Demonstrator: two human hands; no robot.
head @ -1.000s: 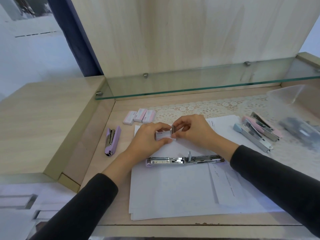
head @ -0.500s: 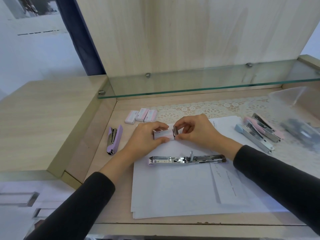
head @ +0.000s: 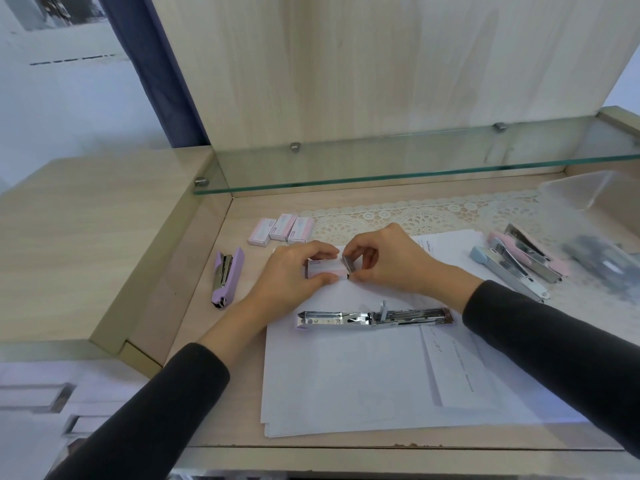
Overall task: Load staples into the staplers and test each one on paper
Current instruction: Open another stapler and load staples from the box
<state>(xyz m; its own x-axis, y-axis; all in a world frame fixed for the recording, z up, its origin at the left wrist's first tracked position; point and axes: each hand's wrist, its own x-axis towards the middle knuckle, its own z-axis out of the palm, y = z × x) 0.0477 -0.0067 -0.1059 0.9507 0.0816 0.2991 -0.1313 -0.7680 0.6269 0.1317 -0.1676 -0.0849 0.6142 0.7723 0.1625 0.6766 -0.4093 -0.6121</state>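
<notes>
Fingers of the left hand are pinching the staple box, long axis running left-right, open end facing the right hand, which is pinching a staple strip there; the opened stapler is lying crosswise on the paper just nearer.

Both forearms, in dark sleeves, reach forward and angle inward so the hands meet at the middle. The left hand lies palm down, its thumb and curled fingers gripping a staple box from both sides. The right hand faces it, thumb and bent forefinger pinching a strip of staples at the box's end.
</notes>
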